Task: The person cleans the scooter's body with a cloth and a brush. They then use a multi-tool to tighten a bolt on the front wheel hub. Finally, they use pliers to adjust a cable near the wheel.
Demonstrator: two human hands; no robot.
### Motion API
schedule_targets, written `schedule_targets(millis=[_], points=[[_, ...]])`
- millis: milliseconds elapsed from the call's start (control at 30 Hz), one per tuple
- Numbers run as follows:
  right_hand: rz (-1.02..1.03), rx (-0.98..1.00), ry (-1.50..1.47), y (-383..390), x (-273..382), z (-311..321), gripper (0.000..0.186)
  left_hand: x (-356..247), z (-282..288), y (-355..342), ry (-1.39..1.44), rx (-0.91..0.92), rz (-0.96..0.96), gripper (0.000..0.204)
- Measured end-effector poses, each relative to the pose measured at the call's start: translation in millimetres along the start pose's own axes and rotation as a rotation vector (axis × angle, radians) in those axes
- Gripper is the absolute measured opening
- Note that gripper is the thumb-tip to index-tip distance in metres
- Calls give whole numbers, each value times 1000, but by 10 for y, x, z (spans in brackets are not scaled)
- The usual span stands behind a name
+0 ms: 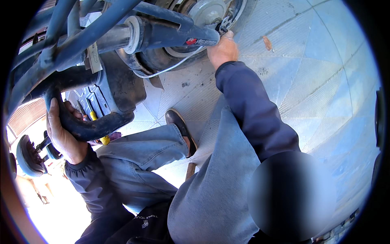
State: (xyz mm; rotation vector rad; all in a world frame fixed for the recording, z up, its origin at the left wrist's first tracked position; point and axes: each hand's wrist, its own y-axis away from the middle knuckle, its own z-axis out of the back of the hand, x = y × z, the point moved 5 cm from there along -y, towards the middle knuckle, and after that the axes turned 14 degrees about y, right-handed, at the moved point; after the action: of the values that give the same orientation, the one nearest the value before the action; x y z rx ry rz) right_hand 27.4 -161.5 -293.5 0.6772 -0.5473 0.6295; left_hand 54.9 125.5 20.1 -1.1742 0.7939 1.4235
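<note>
My left hand point(65, 130) grips a curved black tube point(97, 126) on a dark metal assembly at the left, thumb along it and fingers curled behind. My right hand point(221, 51) is closed at the lower end of a dark cylindrical leg point(166, 36), beside a wheel hub point(203, 12); what its fingers hold is mostly hidden by the hand, near small metal parts point(225, 24). A pale cable point(158, 73) curves below the leg. Yellow-handled tools point(105, 139) show behind and under the tube.
Blue-grey painted frame tubes point(69, 49) cross the upper left. My jeans and shoe point(176, 124) are on the tiled floor point(308, 81). A reddish fragment point(267, 42) lies right of my right hand. A dark rounded object point(30, 154) stands at the far left. A blurred patch covers the lower right.
</note>
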Motion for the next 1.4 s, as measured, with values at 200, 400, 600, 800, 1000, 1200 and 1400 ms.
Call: schedule_targets(millis=[200, 400, 600, 800, 1000, 1200, 1400], points=[[-70, -132, -37, 6, 13, -66, 48, 16, 62, -25, 12, 17, 26, 40], [25, -248, 44, -11, 10, -68, 49, 5, 42, -12, -18, 30, 4, 40], [-142, -382, -343, 5, -27, -262, 47, 11, 21, 3, -31, 16, -14, 40], [-105, -465, -365, -67, -17, -196, 39, 22, 46, 0, -28, 32, -20, 40], [-36, -454, -396, -224, -221, -522, 28, 21, 30, 0, -48, 29, -27, 41], [-272, -34, -931, -168, -426, -412, 25, 22, 42, -4, -61, 52, -24, 42], [-134, 21, -421, -21, -387, -100, 37, 20, 48, -22, -51, 58, -24, 43]])
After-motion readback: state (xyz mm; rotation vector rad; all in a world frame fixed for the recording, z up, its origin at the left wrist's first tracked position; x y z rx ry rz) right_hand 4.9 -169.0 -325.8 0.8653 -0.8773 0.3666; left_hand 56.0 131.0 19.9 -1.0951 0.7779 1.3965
